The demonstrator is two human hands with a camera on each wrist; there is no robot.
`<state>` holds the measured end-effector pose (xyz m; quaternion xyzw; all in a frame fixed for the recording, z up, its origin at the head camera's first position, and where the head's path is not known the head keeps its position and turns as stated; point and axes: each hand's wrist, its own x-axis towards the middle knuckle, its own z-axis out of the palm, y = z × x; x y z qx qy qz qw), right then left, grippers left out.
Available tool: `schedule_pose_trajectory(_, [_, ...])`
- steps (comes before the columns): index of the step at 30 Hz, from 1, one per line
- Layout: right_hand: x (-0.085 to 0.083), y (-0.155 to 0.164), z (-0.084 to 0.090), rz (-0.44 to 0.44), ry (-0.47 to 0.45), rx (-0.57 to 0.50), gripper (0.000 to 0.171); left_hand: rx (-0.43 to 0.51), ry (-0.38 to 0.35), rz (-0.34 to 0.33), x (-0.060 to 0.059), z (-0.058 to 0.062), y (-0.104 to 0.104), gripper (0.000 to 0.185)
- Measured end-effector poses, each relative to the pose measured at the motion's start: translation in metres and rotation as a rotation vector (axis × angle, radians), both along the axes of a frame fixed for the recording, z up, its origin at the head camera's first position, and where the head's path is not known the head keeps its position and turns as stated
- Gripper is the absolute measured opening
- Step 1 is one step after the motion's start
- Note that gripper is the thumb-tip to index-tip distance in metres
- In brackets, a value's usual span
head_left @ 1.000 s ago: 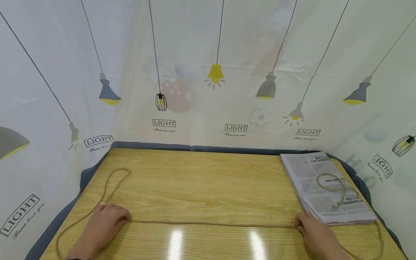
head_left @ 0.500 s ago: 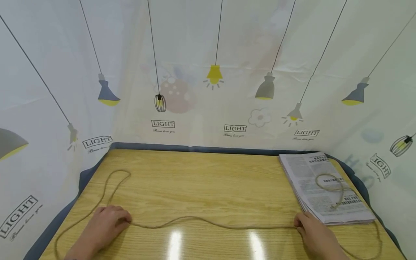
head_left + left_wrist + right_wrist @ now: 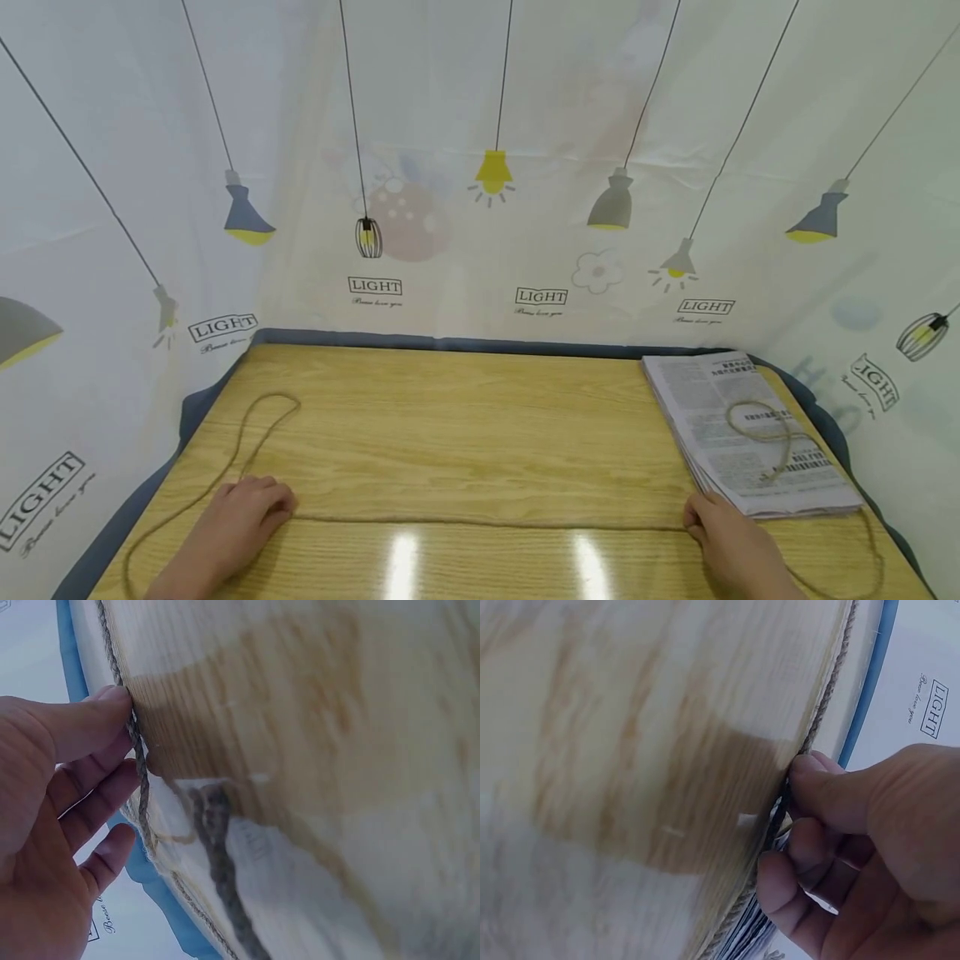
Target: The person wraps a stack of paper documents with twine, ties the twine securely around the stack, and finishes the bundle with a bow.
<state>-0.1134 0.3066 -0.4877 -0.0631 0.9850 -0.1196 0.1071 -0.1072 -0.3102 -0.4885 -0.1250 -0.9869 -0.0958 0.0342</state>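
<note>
One length of jute twine [image 3: 480, 523] lies on the wooden table [image 3: 465, 433], and the stretch between the two hands runs straight, its long axis going left to right along the near part of the table. Two hands are on it. The left hand [image 3: 243, 515] rests on the table at the twine's left part; in the left wrist view the thumb and fingers [image 3: 90, 795] curl against the cord, which passes at their tips, so the hand grips it. The right hand [image 3: 723, 537] is at the right part, just beside the near corner of a stack of newspapers [image 3: 738, 429]; in the right wrist view its thumb and fingers [image 3: 810, 825] pinch the twine.

Beyond the left hand the twine bends into one long loop [image 3: 262, 433] that reaches toward the far left corner and comes back toward the near edge, where it is cut off by the frame. Beyond the right hand it sweeps round the near right of the table and climbs onto the one newspaper stack, ending in a small curl [image 3: 765, 433] on the top sheet; part of that sweep is out of view. Both wrist views are blurred and tilted. A curtain [image 3: 480, 167] printed with hanging lamps stands on three sides of the table.
</note>
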Motion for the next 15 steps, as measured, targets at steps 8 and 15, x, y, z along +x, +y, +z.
schedule_pose_trajectory(8, [0.002,0.000,0.000,0.003,0.031,-0.007,0.022,0.016,0.016,-0.022,-0.003,0.002,0.006,0.025])
schedule_pose_trajectory(15, [-0.002,-0.004,0.007,0.033,0.117,-0.064,0.008,0.043,0.071,-0.021,-0.009,0.004,0.014,0.015])
